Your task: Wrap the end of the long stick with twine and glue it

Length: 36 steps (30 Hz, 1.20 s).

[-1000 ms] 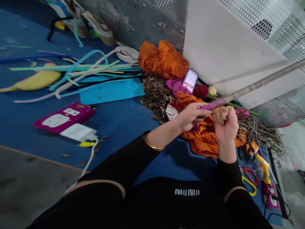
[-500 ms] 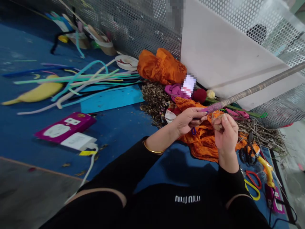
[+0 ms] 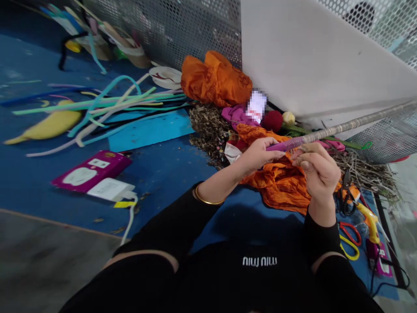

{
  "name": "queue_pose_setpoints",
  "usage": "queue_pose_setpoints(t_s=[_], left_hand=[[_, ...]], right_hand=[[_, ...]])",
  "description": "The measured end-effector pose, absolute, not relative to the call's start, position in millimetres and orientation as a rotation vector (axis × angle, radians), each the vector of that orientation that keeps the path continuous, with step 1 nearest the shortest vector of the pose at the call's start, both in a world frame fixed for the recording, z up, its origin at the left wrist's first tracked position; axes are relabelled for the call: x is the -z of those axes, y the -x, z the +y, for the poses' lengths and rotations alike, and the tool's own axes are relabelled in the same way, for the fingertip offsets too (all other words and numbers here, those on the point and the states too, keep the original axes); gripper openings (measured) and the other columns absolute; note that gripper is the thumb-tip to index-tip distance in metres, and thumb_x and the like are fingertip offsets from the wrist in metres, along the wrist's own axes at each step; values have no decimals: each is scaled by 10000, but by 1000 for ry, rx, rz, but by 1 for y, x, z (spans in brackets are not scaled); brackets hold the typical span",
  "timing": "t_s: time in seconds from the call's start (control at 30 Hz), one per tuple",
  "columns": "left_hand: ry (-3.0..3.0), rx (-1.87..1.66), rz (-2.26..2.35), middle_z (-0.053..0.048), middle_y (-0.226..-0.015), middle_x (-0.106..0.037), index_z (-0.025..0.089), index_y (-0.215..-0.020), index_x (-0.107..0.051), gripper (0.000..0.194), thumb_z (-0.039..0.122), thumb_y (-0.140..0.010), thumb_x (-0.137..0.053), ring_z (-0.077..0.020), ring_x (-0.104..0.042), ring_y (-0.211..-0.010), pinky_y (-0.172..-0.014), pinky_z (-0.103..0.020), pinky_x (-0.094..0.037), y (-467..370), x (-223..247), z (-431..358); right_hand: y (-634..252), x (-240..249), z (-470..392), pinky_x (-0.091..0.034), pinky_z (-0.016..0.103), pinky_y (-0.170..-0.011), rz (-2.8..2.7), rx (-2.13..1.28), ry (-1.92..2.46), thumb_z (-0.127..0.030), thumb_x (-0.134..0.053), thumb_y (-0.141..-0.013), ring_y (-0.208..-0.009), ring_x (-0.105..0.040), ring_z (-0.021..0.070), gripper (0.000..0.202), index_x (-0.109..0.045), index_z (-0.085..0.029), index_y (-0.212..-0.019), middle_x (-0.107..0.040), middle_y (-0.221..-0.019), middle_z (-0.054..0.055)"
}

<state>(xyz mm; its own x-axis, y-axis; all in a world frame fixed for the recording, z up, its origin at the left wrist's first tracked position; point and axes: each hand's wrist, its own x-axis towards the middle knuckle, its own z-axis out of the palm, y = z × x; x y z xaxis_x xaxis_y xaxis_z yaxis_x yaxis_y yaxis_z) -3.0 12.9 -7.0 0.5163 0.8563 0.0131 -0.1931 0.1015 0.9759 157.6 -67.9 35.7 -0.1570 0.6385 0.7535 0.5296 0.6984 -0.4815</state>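
Note:
A long stick (image 3: pixel 345 126) wound with pale bands and ending in a purple wrapped part (image 3: pixel 286 144) slants from the right edge toward the middle. My left hand (image 3: pixel 263 154) is closed on its purple end. Just right of it, my right hand (image 3: pixel 317 169) is closed beside the stick, its fingertips pinched near the purple part; what they hold is too small to make out. Beneath both hands lies crumpled orange cloth (image 3: pixel 280 191).
Bundled orange fabric (image 3: pixel 215 80), dried plant matter (image 3: pixel 208 126) and a lit phone (image 3: pixel 256 106) lie behind. Pipe cleaners (image 3: pixel 107 104), a yellow gourd-like shape (image 3: pixel 54 125) and a power strip (image 3: pixel 93 170) are left. Scissors (image 3: pixel 350 239) and a glue gun (image 3: pixel 369 219) lie right.
The view has shifted slightly. My right hand has turned and moved a little right, and the tan material in its fingers no longer shows clearly. The stick lies at a flatter angle.

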Motion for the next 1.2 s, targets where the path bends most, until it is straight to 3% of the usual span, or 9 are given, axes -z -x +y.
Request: queue_pose_setpoints(t_s=[0.1,0.17,0.33,0.53,0.67,1.0,1.2], left_hand=[[-1408,-903,719,13,-764,-624,139,-839,-658,250,303,-682,-765,-116,-536,-696,-669,-232,-407,3,6,11],[-1524,-905,721,10,-794,-635,140,-831,-669,227,295,-693,-761,-135,-552,-756,-729,-249,-417,3,5,10],[-1678,-871,657,22,-764,-594,155,-800,-618,177,287,-746,-723,-128,-517,-722,-685,-245,-377,3,8,7],[-1792,-833,692,17,-762,-593,164,-849,-609,179,311,-807,-703,-132,-523,-700,-669,-249,-384,3,7,5],[-1879,-848,709,-4,-817,-654,167,-901,-625,150,284,-823,-676,-148,-571,-733,-690,-252,-404,3,8,4],[-2499,-890,785,-128,-933,-757,159,-1063,-657,256,337,-906,-561,-273,-714,-840,-692,-323,-431,3,21,2],[-2670,-885,823,-103,-947,-772,173,-1197,-642,323,279,-906,-554,-260,-733,-847,-696,-323,-465,1,32,1]], right_hand=[[-159,-34,-62,-577,380,-784,-1778,-185,889,-398,-559,-1020,-857,-676,206,288,-745,-271,-842,-702,-873,48],[-160,-33,-57,-582,388,-805,-1746,-229,846,-389,-554,-1024,-885,-685,211,287,-752,-278,-848,-701,-880,45],[-161,-29,-47,-589,381,-809,-1724,-319,853,-369,-553,-1026,-887,-684,196,279,-754,-274,-857,-703,-900,38],[-162,-28,-44,-569,400,-926,-1680,-256,998,-370,-558,-1025,-971,-686,197,271,-755,-273,-866,-716,-912,35],[-163,-28,-43,-558,372,-923,-1680,-236,1013,-363,-557,-1026,-973,-686,186,272,-747,-268,-856,-721,-937,32],[-162,-28,-47,-456,274,-746,-1756,-267,1318,-356,-540,-1031,-808,-607,144,323,-660,-221,-764,-641,-843,19],[-166,-27,-46,-408,275,-682,-1768,-270,1369,-341,-561,-1010,-722,-541,133,365,-580,-212,-669,-586,-752,4]])
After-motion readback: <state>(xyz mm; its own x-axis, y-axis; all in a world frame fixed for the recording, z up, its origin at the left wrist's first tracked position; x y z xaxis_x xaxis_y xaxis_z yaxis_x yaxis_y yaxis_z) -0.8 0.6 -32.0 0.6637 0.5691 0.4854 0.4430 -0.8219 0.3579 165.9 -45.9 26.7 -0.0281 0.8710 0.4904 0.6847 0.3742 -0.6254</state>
